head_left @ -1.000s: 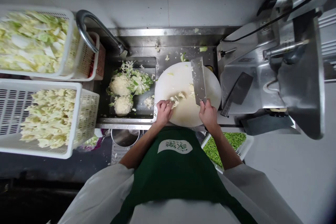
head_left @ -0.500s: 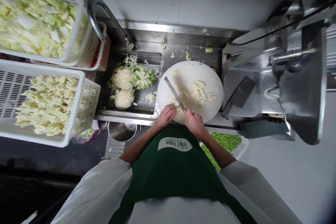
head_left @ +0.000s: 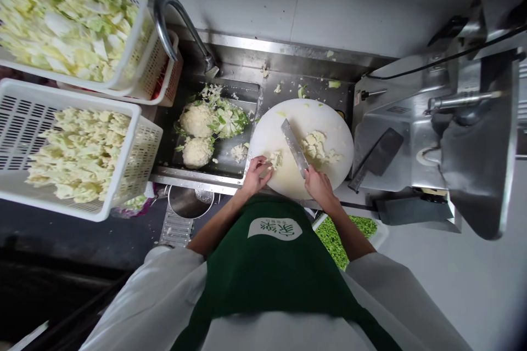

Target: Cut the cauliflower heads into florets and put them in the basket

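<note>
My right hand (head_left: pixel 319 186) is wrapped round the handle of a knife (head_left: pixel 295 145), whose broad blade points up and to the left over a round white cutting board (head_left: pixel 288 175). At the board's left edge my left hand (head_left: pixel 256 176) has its fingers bent and apart. Its fingertips are beside a small cut piece of cauliflower (head_left: pixel 275 159); whether they touch it I cannot tell. Right of the blade lies a loose pile of cut cauliflower florets (head_left: pixel 316 147).
Cauliflower heads (head_left: pixel 197 152) lie in the sink (head_left: pixel 222 163) under a curved faucet (head_left: pixel 181 16). White baskets hold cut florets (head_left: pixel 78 153) and chopped cabbage (head_left: pixel 74 33) at left. A cleaver (head_left: pixel 383 152) rests by a metal slicer (head_left: pixel 477 148). Chopped greens (head_left: pixel 333 238) sit below the counter.
The knife and my right hand have moved right, away from the cauliflower piece near my left hand. My left hand has shifted slightly left and its fingers have loosened. The whole view has tilted slightly.
</note>
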Demonstrator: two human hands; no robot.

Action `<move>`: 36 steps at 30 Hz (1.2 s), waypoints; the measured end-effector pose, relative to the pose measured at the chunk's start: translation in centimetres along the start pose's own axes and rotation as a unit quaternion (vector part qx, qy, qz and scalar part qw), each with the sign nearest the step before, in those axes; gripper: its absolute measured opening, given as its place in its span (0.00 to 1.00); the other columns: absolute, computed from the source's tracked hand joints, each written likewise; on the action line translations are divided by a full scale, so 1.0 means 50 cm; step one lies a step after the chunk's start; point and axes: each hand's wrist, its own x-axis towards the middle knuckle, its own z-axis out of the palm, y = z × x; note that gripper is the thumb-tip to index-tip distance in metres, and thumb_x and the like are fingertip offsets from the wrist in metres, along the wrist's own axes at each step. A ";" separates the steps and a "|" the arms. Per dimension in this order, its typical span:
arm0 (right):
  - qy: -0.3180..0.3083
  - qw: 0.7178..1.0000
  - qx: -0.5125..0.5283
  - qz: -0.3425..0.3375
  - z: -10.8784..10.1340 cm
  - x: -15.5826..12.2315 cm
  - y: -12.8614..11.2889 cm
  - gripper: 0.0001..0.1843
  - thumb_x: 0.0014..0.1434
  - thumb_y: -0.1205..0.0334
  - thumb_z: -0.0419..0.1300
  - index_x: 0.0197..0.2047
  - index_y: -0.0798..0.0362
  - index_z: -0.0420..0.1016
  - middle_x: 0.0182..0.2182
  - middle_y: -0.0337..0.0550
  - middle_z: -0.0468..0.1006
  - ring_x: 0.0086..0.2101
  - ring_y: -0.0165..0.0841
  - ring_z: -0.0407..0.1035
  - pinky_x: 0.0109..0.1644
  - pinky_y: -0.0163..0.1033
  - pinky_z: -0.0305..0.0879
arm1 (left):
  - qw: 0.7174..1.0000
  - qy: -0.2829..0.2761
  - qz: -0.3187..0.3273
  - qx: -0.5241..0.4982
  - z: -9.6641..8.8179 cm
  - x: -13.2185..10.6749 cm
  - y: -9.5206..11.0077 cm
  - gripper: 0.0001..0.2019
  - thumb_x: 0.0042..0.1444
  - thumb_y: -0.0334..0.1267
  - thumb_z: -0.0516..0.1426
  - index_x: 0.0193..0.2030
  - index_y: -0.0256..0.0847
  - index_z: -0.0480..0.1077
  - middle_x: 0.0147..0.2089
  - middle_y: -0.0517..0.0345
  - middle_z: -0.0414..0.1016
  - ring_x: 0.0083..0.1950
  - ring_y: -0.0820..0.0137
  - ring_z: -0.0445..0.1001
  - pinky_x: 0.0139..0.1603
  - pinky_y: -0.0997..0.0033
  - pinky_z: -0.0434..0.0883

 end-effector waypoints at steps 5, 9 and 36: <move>0.011 0.998 -0.015 -0.061 0.000 -0.030 -0.002 0.22 0.77 0.57 0.40 0.59 0.57 0.68 0.40 0.55 0.84 0.41 0.42 0.80 0.44 0.39 0.65 | 0.999 0.029 -0.011 -0.027 0.028 0.019 0.003 0.08 0.68 0.44 0.58 0.48 0.51 0.78 0.51 0.50 0.70 0.52 0.65 0.75 0.52 0.58 0.79; -0.001 0.995 -0.018 -0.098 0.008 -0.023 -0.030 0.23 0.77 0.59 0.39 0.62 0.60 0.67 0.40 0.57 0.84 0.42 0.42 0.80 0.45 0.39 0.66 | 0.999 0.025 -0.015 -0.029 0.028 0.031 -0.001 0.08 0.68 0.44 0.58 0.46 0.48 0.78 0.50 0.50 0.71 0.52 0.65 0.76 0.54 0.58 0.79; -0.002 0.998 0.028 -0.059 0.045 0.010 -0.144 0.17 0.75 0.65 0.45 0.61 0.58 0.68 0.42 0.56 0.84 0.43 0.42 0.80 0.45 0.38 0.67 | 0.998 0.010 0.041 -0.055 0.034 -0.033 -0.018 0.12 0.71 0.41 0.55 0.48 0.43 0.80 0.46 0.49 0.78 0.49 0.64 0.77 0.50 0.57 0.79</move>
